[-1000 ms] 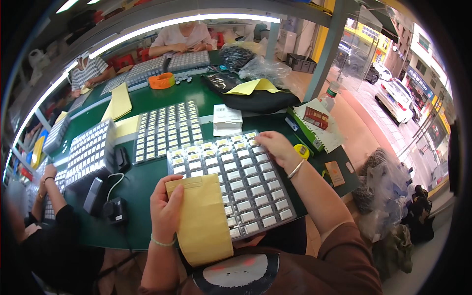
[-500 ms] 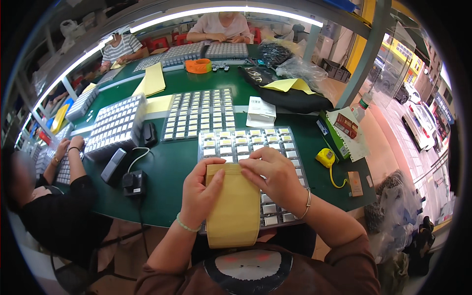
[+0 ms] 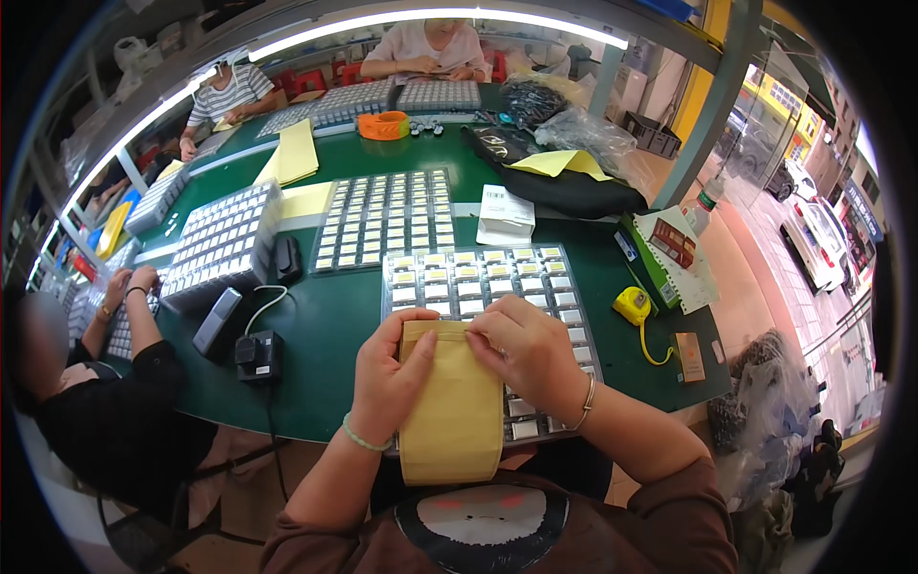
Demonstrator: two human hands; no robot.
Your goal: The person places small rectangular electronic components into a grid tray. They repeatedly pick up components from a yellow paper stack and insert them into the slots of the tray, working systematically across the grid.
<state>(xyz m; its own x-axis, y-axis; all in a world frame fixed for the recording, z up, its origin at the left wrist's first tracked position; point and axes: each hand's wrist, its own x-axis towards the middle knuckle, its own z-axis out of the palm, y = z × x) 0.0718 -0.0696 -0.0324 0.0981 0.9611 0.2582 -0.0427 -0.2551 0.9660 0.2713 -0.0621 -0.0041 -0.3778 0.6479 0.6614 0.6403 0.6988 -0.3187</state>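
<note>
My left hand is closed on the left side of a yellow paper sheet or stack of sheets, its thumb lying over the front near the top edge. The fingers of my right hand are pinched together at the sheet's upper right corner. Whether a thin piece is between those fingertips is too small to make out. Under and beyond both hands lies a clear plastic tray with rows of small white and yellowish block-shaped parts. The paper covers part of this tray and hangs toward my lap.
Another filled tray and a tray stack stand farther left, near a black power adapter. A white box, black bag and yellow tape measure lie to the right. Co-workers sit left and across the green table.
My right hand has turned slightly, its fingers curling lower and closer at the paper's top right corner. My left hand and the paper hold nearly still. The striped-sleeved person's arm has moved.
</note>
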